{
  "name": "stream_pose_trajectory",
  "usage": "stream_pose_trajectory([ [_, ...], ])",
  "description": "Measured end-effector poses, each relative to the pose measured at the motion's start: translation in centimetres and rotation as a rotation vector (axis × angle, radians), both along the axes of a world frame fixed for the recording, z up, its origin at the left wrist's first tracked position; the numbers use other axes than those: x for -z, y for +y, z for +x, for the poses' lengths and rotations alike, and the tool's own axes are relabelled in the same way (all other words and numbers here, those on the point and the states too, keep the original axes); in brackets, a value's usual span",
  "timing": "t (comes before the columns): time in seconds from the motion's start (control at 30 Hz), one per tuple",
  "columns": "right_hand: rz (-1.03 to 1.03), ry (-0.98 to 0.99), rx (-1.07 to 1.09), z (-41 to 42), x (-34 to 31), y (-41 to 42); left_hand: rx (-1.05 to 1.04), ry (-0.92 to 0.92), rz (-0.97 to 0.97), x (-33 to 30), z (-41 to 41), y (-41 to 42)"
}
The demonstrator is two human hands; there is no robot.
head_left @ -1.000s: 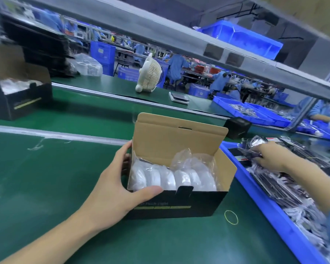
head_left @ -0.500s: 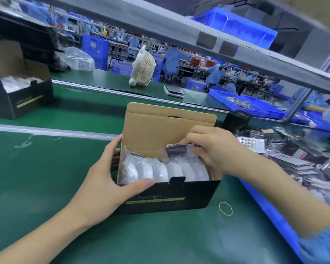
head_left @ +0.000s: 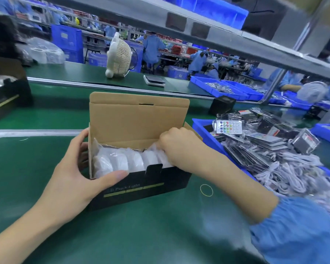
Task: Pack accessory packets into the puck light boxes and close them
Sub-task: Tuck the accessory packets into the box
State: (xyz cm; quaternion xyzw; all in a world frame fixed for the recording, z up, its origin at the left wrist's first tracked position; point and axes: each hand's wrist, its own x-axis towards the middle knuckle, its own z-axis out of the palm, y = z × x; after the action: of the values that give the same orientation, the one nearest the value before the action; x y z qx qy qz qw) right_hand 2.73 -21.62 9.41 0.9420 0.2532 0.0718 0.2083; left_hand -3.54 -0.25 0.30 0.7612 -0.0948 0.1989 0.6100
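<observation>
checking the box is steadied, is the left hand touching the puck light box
Touching. The head view shows the left hand wrapped around the left end of the puck light box, thumb lying flat on its black front edge.

Bench: green mat (head_left: 141, 235); conveyor belt (head_left: 55, 111) behind
Overhead: grey metal shelf (head_left: 208, 33) w/ blue bins (head_left: 217, 8)
Bkgd: factory floor; workers in blue at benches (head_left: 152, 48); cream desk fan (head_left: 119, 56)

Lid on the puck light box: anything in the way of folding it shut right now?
Yes. The right hand is down inside the puck light box at its right end, under the upright lid. The left hand only grips the left end.
</observation>
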Motion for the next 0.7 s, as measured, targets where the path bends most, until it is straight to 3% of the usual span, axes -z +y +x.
stream_pose_trajectory([
  [0.17,0.334,0.175,-0.239,-2.5,-1.8,-3.3,-0.005,-0.025,-0.002,-0.2,-0.4,-0.1],
  [0.27,0.630,-0.115,-0.344,-5.9,-2.7,-9.1,0.001,-0.048,-0.005,-0.3,-0.4,-0.2],
  [0.33,0.467,-0.305,-0.041,-7.1,-3.2,-15.2,0.006,-0.068,-0.021,-0.3,-0.4,-0.4],
  [0.4,0.115,-0.172,0.525,-7.9,-2.4,-20.7,0.013,-0.082,-0.045,-0.3,-0.4,-0.7],
  [0.43,0.008,-0.048,0.692,-8.4,-1.3,-22.5,0.023,-0.081,-0.048,-0.2,-0.4,-1.0],
  [0.5,-0.068,0.022,0.745,-9.3,1.4,-24.5,0.062,-0.083,-0.037,-0.2,-0.9,-1.8],
  [0.7,0.261,-0.368,0.581,-9.8,1.7,-27.0,0.184,-0.102,0.026,-0.1,-2.8,-3.9],
])
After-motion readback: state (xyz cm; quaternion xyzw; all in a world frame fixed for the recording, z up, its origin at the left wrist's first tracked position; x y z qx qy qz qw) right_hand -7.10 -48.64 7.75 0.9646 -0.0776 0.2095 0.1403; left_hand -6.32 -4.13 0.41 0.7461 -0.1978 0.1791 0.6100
